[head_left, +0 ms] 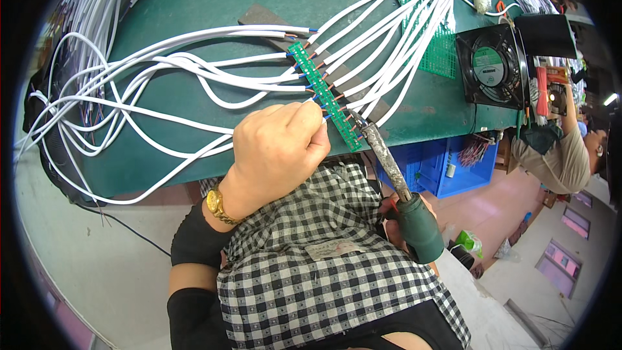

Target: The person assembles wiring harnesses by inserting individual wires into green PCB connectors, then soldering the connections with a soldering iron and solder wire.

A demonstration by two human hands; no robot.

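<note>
A narrow green circuit board (317, 81) lies slantwise on a dark flat bar (259, 16), with white cables (214, 58) joined along both long sides by blue and brown wire ends. My left hand (278, 146) is closed in a pinch at the board's left edge, on the end of a white cable that its fingers mostly cover. In my right hand (392, 223) is a soldering iron (389, 165), held by its dark green handle. The iron's tip is at the board's right edge, near the lower end; whether it touches is hard to tell. The handle hides most of my right fingers.
A black fan (489, 65) stands at the table's right edge. More green boards (437, 52) lie under the cables at the far right. Bundled white cables (97, 6) fill the far left. Below the table is a blue crate (463, 172); another person (551, 155) is at the right.
</note>
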